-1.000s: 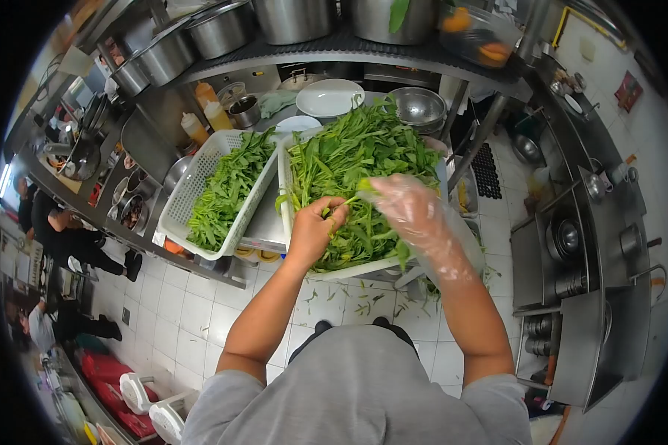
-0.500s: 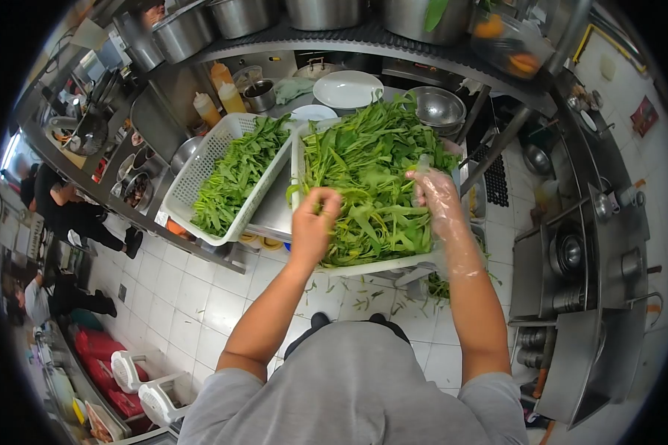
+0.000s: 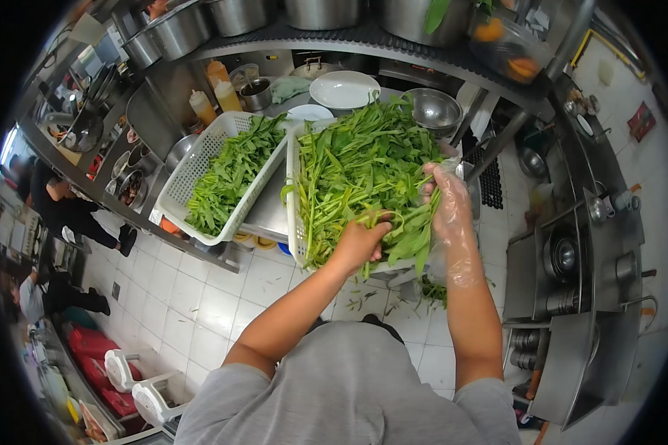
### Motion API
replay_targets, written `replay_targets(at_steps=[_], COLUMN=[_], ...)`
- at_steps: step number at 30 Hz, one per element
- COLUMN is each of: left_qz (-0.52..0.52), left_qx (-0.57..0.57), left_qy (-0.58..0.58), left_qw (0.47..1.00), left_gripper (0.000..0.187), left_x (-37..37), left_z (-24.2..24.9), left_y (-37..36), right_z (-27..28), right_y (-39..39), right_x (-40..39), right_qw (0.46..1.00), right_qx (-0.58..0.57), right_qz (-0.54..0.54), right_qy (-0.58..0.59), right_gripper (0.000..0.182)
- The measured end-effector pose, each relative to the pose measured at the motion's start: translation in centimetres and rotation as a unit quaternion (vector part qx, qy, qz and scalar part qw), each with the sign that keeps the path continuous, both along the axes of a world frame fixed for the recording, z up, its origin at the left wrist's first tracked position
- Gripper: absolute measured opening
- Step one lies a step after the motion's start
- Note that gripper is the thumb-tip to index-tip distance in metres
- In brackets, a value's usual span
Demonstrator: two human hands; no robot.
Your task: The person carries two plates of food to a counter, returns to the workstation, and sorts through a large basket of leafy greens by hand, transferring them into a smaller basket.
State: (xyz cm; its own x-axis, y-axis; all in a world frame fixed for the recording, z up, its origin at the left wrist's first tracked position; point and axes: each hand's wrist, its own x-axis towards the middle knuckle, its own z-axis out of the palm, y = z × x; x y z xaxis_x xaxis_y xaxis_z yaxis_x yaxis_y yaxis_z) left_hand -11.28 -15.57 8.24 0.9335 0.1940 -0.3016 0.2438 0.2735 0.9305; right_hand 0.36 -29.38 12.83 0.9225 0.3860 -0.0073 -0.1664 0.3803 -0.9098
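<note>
Left hand: the bare left hand (image 3: 358, 241) is closed around the stems of a bunch of leafy greens (image 3: 408, 230) at the near edge of the heap; the fingers are curled over the stalks.
Right hand: the right hand (image 3: 447, 199), covered by a clear plastic glove, is wrapped around the leafy end of the same bunch, just beside the left hand, with the fingers bent in a grasp.
Bunch of leafy greens: it is held between both hands, above the near right corner of the right basket, with its leaves hanging down over the rim.
Right basket: a white plastic basket (image 3: 292, 215) is heaped with long-stemmed greens (image 3: 356, 159), stems pointing toward the person; it is tilted, its far end raised.
Left basket: a second white perforated basket (image 3: 189, 174), just beside the first, is filled with shorter picked leaves (image 3: 234, 174).
Counter behind: a white plate (image 3: 344, 89), a steel bowl (image 3: 436, 110) and squeeze bottles (image 3: 215, 85) are seen past the baskets.
Shelf above: large steel pots (image 3: 178, 28) are ranged along it.
Floor: white tiles (image 3: 200, 297) are strewn with green scraps below the right basket.
Other people: two persons in dark clothes (image 3: 67, 215) are seen at the far left, well apart from the hands.
</note>
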Motion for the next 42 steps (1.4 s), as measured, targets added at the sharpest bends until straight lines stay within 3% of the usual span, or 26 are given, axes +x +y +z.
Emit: replay_targets(at_steps=[5, 7, 9, 15, 17, 19, 20, 21, 25, 27, 29, 31, 32, 33, 35, 36, 39, 40, 42], left_qz=[-0.042, -0.056, -0.04, 0.013, 0.039, 0.044, 0.049, 0.052, 0.047, 0.037, 0.028, 0.034, 0.017, 0.017, 0.009, 0.011, 0.036, 0.032, 0.052], left_qx=[0.057, -0.036, -0.068, -0.064, -0.084, -0.131, -0.123, -0.115, -0.135, -0.146, -0.152, -0.144, -0.146, -0.144, -0.178, -0.162, -0.129, -0.126, -0.13], left_qy=[-0.001, 0.0, -0.057, 0.008, -0.037, -0.066, -0.052, -0.038, -0.029, -0.048, -0.054, -0.052, -0.046, -0.048, -0.056, -0.05, -0.032, -0.052, -0.059], left_qw=[0.997, 0.998, 0.995, 0.998, 0.995, 0.988, 0.99, 0.991, 0.989, 0.987, 0.986, 0.988, 0.988, 0.988, 0.982, 0.985, 0.991, 0.99, 0.988], left_gripper=[0.035, 0.032, 0.026, 0.021, 0.019, 0.019, 0.023, 0.027, 0.024, 0.021, 0.02, 0.02, 0.021, 0.021, 0.021, 0.022, 0.019, 0.018, 0.018], left_x=[1.2, 1.8, 1.9, 0.0, -0.6, -0.2, -0.1, -0.1, -0.5, -0.7, -0.9, -1.0, -1.1, -1.0, -1.3, -1.5, -2.0, -1.9, -2.1], left_z=[-0.2, -0.8, -0.4, 1.6, 2.5, 1.3, 0.8, 0.8, 2.6, 3.2, 3.0, 3.4, 3.0, 2.9, 2.8, 3.1, 3.5, 3.0, 2.5], left_y=[-1.3, -1.2, -1.3, 1.1, 1.1, 1.4, 1.8, 1.9, 1.7, 1.5, 1.4, 1.3, 1.5, 1.6, 1.6, 1.5, 2.2, 2.6, 3.1], right_z=[1.4, 2.0, 3.0, 8.0, 8.1, 7.9, 7.3, 6.9, 3.8, 3.1, 1.3, -3.4, -3.0, -2.9, -2.8, -2.7, -2.4, -2.0, -2.1], right_y=[0.9, 0.4, -1.4, -8.2, -8.9, -10.0, -9.7, -9.2, -5.9, -3.3, -1.7, -0.2, 0.7, 1.3, 2.3, 2.4, 2.3, 2.2, 0.7], right_x=[-0.7, -0.4, 0.8, 1.0, 0.2, -0.7, -1.3, -2.1, -3.0, -3.3, -2.1, 0.6, -0.5, -0.4, -0.2, -0.3, -1.3, -0.8, 0.3], right_qw=[0.998, 0.997, 0.988, 0.953, 0.95, 0.981, 0.989, 0.989, 0.959, 0.951, 0.961, 0.934, 0.949, 0.949, 0.894, 0.894, 0.972, 0.975, 0.982], right_qx=[0.047, 0.065, 0.101, 0.273, 0.251, 0.169, 0.097, 0.097, -0.257, -0.299, -0.273, -0.337, -0.277, -0.274, -0.389, -0.388, -0.21, -0.188, -0.064], right_qz=[-0.034, -0.029, -0.113, -0.123, -0.181, -0.065, -0.095, -0.097, -0.093, -0.061, 0.026, 0.08, 0.076, 0.075, 0.19, 0.193, 0.098, 0.097, 0.131], right_qy=[0.016, 0.031, -0.026, -0.04, -0.043, -0.069, -0.056, -0.055, -0.078, -0.053, -0.043, -0.091, -0.134, -0.136, -0.113, -0.116, -0.043, 0.061, 0.12], right_gripper=[0.024, 0.023, 0.022, 0.014, 0.015, 0.014, 0.019, 0.019, 0.041, 0.048, 0.036, 0.037, 0.049, 0.049, 0.039, 0.039, 0.021, 0.017, 0.017])
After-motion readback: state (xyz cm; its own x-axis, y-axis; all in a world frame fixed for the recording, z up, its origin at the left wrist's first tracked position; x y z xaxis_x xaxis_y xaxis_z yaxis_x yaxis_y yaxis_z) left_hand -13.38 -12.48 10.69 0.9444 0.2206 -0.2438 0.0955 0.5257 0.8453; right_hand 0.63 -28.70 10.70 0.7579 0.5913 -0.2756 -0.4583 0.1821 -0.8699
